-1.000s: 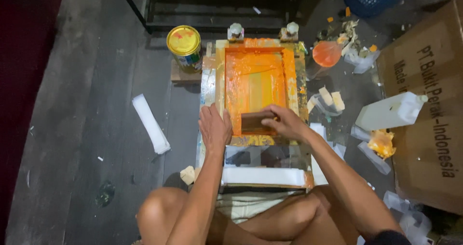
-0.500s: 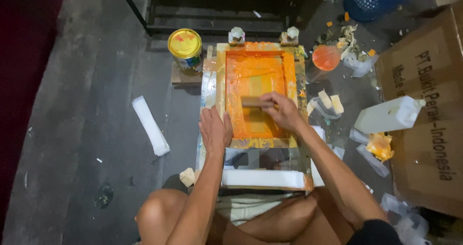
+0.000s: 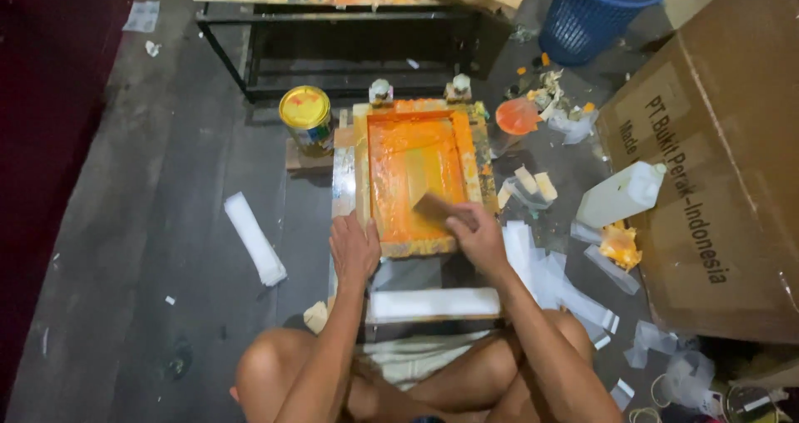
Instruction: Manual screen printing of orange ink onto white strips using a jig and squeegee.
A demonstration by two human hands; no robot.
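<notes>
A wooden printing screen frame (image 3: 361,169) coated in orange ink lies flat on the floor in front of my crossed legs. My right hand (image 3: 476,232) grips a wooden squeegee (image 3: 433,206) that rests on the lower right part of the orange mesh. My left hand (image 3: 354,247) presses flat on the frame's near left corner. A white strip (image 3: 433,303) lies just below the frame, near my knees.
A yellow-lidded paint can (image 3: 306,119) stands left of the frame. An orange lid (image 3: 518,116), a white plastic jug (image 3: 620,194) and paper scraps lie to the right. A large cardboard box (image 3: 716,157), a blue basket (image 3: 601,11) and a black metal table frame (image 3: 349,53) surround the spot.
My right hand has drawn the squeegee across the orange mesh, back toward the near right part. My left hand stays on the frame's corner. The view shifted slightly.
</notes>
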